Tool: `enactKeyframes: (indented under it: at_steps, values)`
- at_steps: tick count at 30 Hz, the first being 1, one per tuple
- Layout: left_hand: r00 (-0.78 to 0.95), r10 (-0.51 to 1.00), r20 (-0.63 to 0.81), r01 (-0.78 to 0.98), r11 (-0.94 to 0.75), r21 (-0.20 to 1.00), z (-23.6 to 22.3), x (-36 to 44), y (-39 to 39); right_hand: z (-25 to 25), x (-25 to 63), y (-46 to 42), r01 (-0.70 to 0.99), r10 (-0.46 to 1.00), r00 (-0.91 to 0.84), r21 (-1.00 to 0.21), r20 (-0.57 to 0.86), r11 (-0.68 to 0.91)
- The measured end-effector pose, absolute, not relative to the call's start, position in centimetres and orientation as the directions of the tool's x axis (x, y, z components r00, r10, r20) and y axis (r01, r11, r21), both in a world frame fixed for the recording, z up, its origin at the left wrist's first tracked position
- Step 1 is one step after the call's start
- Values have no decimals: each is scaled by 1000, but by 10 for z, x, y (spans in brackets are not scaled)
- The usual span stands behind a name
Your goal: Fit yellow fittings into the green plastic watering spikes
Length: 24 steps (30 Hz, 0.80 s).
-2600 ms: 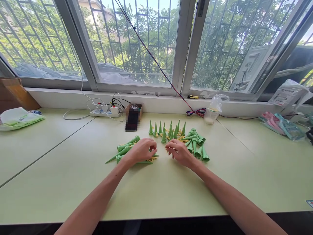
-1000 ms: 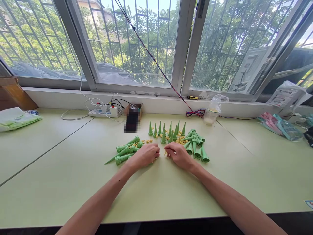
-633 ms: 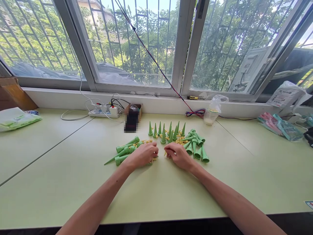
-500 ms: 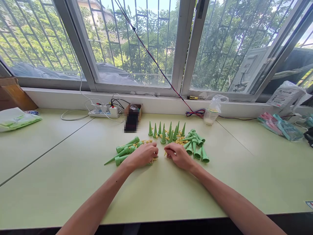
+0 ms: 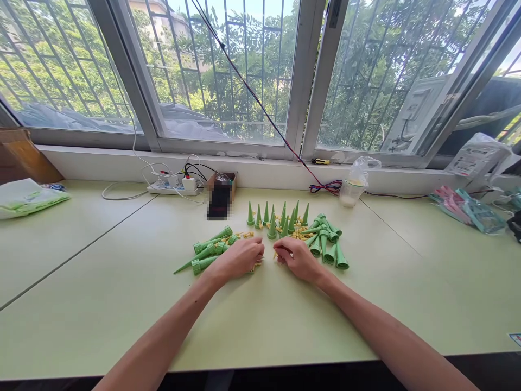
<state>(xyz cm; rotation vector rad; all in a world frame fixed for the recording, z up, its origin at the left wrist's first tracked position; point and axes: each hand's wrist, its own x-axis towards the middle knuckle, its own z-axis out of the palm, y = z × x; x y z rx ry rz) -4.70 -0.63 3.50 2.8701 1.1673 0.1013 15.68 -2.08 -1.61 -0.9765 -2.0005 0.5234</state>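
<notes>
My left hand [image 5: 243, 256] rests low over the table with its fingers curled. Whatever is in those fingers, if anything, is hidden. Opposite it, a short gap away, my right hand [image 5: 297, 257] pinches a small yellow plastic piece [image 5: 275, 255] between thumb and fingers. Ribbed-collared green plastic spikes [image 5: 205, 264] lie in a pile beside the left hand, with small yellow pieces [image 5: 246, 234] close by. Beyond both hands, several green spikes [image 5: 272, 227] stand point up. To the right lie more green cones [image 5: 329, 254], next to a heap of yellow pieces [image 5: 302, 234].
Along the window sill are a power strip [image 5: 173, 188] with cables, a small box [image 5: 228, 187], and a plastic cup [image 5: 350, 193] in a bag. Bagged items [image 5: 468, 209] lie far right. A white-green packet [image 5: 30, 199] is at the left.
Both hands stay almost where they were. The left hand has shifted very slightly right; the right hand still pinches the yellow piece.
</notes>
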Motion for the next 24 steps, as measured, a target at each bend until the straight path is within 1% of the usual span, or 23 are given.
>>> enactKeyframes:
  at_steps: [5,11,13,15,17,19,22,24]
  values:
    - [695,702,154,709,-705,19,34,-48,-6,-15,156,-22,447,785,-356,-645,507,619]
    - [639,702,316,728,-684,46,38,-48,-9,-16,157,-21,431,795,-353,-668,494,607]
    - [609,699,375,742,-669,43,39,-48,-8,-17,156,-21,423,796,-353,-675,492,605]
    - [562,699,442,757,-650,66,39,-49,-7,-18,156,-21,413,799,-352,-685,488,601]
    - [500,701,509,764,-633,121,37,-50,-6,-17,155,-22,403,798,-351,-690,490,601]
    - [434,700,567,743,-634,213,35,-50,-6,-16,155,-22,397,797,-348,-692,494,603]
    - [305,711,633,615,-655,439,33,-44,-8,-12,154,-24,391,804,-327,-704,496,593]
    - [189,753,630,495,-627,601,32,-37,-10,-10,155,-24,395,813,-302,-711,498,582]
